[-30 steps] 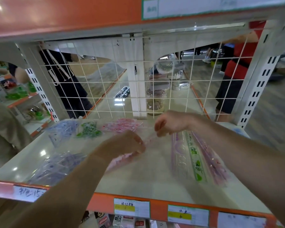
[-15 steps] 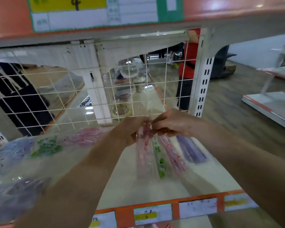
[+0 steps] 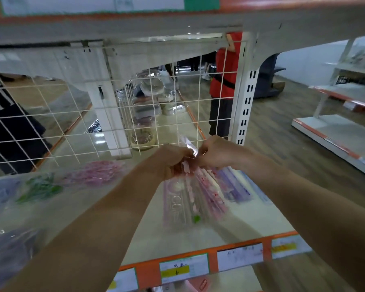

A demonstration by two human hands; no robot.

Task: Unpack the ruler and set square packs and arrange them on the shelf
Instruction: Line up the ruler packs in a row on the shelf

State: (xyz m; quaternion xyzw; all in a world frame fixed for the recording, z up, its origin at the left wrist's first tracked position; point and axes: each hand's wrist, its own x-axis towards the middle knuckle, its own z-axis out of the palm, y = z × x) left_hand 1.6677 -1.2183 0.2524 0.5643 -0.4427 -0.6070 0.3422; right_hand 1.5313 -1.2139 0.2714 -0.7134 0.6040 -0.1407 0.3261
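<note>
Motion blur smears the ruler pack (image 3: 195, 186) hanging below the left grip (image 3: 173, 159) and right grip (image 3: 215, 154). Its print is unreadable, and the grips themselves hide how its top is pinched. Left of the grips, green packets (image 3: 40, 188), pink packets (image 3: 97, 171) and a purple bag (image 3: 9, 253), cut off at the edge, are shapeless colour. Price labels (image 3: 183, 268) below the grips are illegible.

ruler pack (image 3: 190, 199): clear, pink rulers | raised over shelf (image 3: 154, 237) | purple pack (image 3: 234, 186): flat, beside
</note>
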